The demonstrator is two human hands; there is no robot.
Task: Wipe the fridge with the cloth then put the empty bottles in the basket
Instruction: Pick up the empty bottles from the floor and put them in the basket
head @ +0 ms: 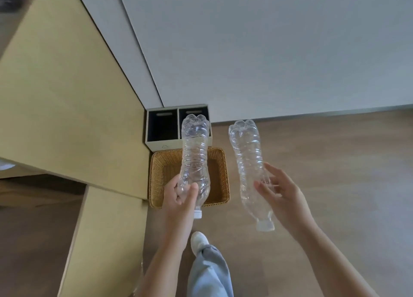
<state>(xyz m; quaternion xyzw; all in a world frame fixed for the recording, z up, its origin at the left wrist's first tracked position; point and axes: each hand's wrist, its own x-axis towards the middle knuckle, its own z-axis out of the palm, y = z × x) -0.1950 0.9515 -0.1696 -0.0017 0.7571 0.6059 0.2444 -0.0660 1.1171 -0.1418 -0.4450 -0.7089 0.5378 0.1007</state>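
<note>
Presently the wicker basket holds 0 bottles: your left hand clamps the left bottle, your right hand loosely clasps the right bottle.

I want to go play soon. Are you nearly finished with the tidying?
Not quite. No fridge or cloth shows here, so the wiping can't be judged. In hand: the left hand grips the first bottle over the wicker basket, and the right hand holds the second bottle off to the basket's right. Left to do: both bottles go into the basket, which has nothing visible in it yet.
</note>
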